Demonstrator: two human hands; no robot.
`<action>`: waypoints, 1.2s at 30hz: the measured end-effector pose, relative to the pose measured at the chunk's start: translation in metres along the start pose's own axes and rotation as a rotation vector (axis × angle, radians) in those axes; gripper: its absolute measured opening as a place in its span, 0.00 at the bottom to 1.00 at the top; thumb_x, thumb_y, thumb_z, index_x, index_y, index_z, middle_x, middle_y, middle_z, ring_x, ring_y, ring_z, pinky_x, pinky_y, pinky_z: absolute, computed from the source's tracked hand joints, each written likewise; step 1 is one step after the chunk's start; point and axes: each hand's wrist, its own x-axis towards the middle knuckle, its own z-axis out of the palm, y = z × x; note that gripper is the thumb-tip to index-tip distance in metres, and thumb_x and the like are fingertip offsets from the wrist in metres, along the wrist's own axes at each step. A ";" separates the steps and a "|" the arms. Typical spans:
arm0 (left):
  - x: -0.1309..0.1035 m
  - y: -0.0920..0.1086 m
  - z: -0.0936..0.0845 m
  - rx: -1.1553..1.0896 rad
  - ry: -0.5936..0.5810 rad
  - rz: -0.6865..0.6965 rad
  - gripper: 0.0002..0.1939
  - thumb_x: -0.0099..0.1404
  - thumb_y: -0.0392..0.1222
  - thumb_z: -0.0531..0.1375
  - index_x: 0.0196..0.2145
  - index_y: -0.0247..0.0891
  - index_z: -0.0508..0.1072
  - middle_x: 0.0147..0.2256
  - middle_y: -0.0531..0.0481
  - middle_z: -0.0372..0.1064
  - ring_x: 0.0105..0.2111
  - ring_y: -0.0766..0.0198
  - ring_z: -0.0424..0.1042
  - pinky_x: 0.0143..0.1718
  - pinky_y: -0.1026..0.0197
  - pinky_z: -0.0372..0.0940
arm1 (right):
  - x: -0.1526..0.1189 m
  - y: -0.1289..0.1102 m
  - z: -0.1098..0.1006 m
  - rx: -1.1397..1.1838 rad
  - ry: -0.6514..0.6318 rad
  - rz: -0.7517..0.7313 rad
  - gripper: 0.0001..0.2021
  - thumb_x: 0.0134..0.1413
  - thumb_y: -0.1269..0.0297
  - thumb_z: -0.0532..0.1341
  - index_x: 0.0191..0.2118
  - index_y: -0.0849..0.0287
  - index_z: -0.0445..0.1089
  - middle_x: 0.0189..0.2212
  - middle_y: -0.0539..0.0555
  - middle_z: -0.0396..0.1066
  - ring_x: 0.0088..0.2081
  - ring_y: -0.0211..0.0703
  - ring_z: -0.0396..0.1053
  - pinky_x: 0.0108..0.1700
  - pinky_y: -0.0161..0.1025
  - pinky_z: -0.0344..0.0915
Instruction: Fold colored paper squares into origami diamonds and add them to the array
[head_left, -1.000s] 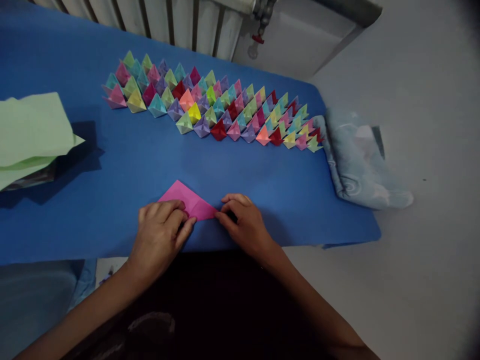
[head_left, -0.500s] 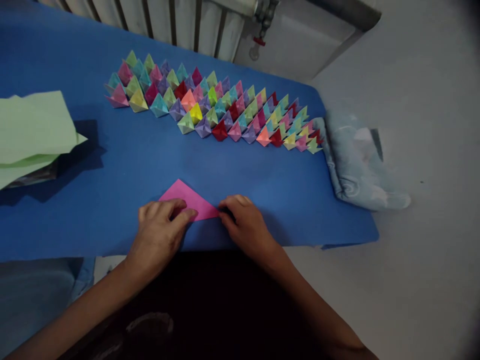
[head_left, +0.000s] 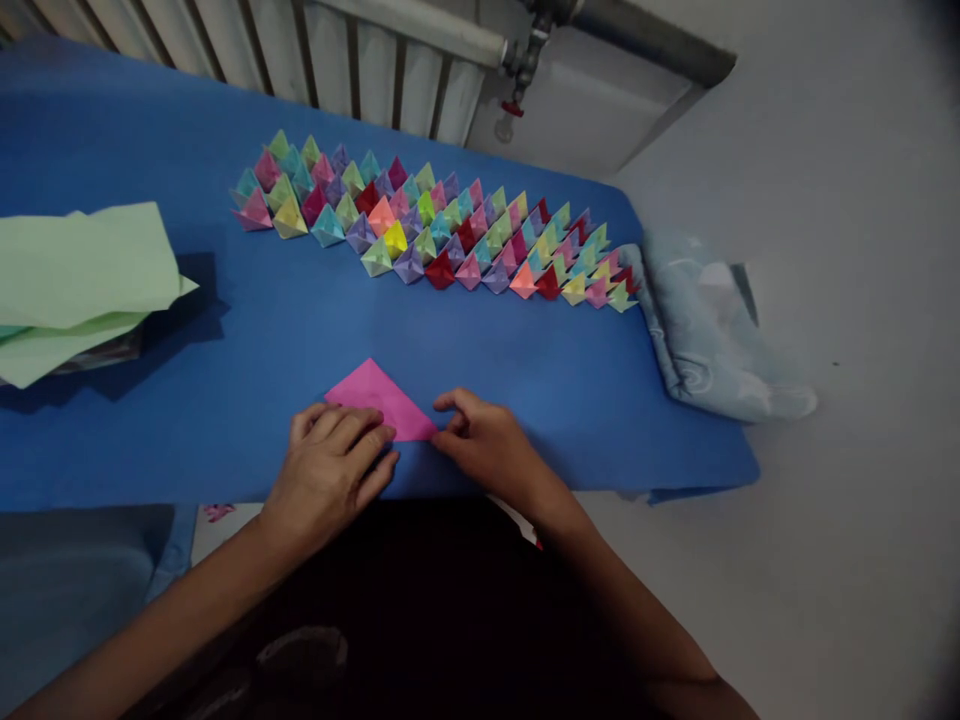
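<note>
A pink sheet of origami paper (head_left: 379, 388), folded into a triangle, lies on the blue table cover close to the front edge. My left hand (head_left: 330, 460) rests over its lower left part, fingers stretched flat on the paper and hiding some of it. At the right corner of the sheet, the thumb of my right hand (head_left: 484, 440) touches or nearly touches the tip. Its index finger is lifted away from the thumb, so the hand is open. Beyond both hands, folded paper boats (head_left: 439, 268) in many colours stand in several slanting rows.
A stack of pale green paper sheets (head_left: 90, 260) rests on something at the left of the blue-covered table (head_left: 247, 420). A folded light-blue cloth (head_left: 697, 330) lies at the right edge. Behind the table are a white radiator (head_left: 322, 70) and a pipe valve (head_left: 517, 90).
My left fingers have flattened out over the pink paper from a bent pose. My right index finger has lifted off its corner. The camera view has shifted slightly.
</note>
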 end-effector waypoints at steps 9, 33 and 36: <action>0.007 0.005 -0.005 -0.026 0.105 0.012 0.07 0.72 0.34 0.56 0.42 0.38 0.74 0.39 0.46 0.79 0.38 0.58 0.75 0.47 0.50 0.64 | -0.011 -0.012 -0.011 0.654 -0.102 0.014 0.11 0.47 0.62 0.67 0.37 0.54 0.68 0.20 0.40 0.61 0.21 0.31 0.55 0.28 0.33 0.54; 0.021 -0.008 0.003 -0.190 -0.083 0.136 0.13 0.75 0.37 0.49 0.43 0.37 0.74 0.40 0.48 0.79 0.38 0.61 0.76 0.44 0.54 0.65 | 0.051 -0.017 -0.003 -0.228 -0.065 -0.204 0.19 0.52 0.69 0.63 0.51 0.55 0.70 0.31 0.47 0.70 0.32 0.38 0.67 0.36 0.35 0.61; 0.019 -0.009 0.005 -0.146 -0.087 0.154 0.12 0.75 0.37 0.50 0.44 0.38 0.74 0.43 0.48 0.79 0.40 0.61 0.76 0.46 0.53 0.63 | 0.030 -0.006 -0.012 -0.226 -0.034 -0.165 0.25 0.50 0.71 0.64 0.56 0.56 0.68 0.35 0.49 0.72 0.35 0.39 0.69 0.39 0.37 0.63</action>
